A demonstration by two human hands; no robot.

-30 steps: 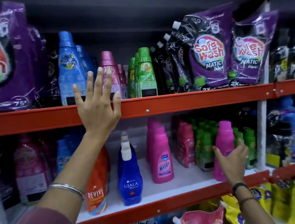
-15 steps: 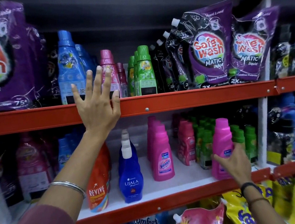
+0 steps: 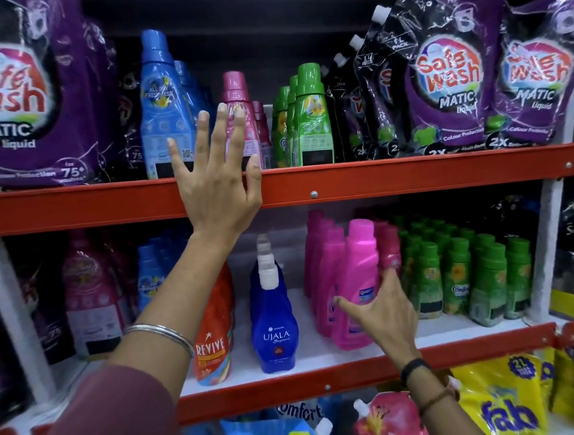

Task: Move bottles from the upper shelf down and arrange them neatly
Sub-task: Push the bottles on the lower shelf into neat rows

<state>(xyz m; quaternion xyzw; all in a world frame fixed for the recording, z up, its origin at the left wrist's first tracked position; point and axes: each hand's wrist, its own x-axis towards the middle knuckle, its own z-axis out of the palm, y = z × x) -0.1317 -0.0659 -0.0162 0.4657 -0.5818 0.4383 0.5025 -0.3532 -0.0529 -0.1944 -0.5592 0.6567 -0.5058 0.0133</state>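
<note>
Shelf (image 3: pixel 292 387): right hand (image 3: pixel 384 317) round pink bottle (image 3: pixel 359 263)

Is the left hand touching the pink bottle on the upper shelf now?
Cannot tell. In the head view the left hand holds straight fingers in front of the pink bottle; neither contact nor a gap shows plainly.

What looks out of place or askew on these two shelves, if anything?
Nothing looks spilled or damaged. On the upper shelf, the black Safe Wash pouches slump against one another instead of standing upright. On the lower shelf, the front pink bottle, held by the right hand, stands slightly tilted ahead of its row.
</note>
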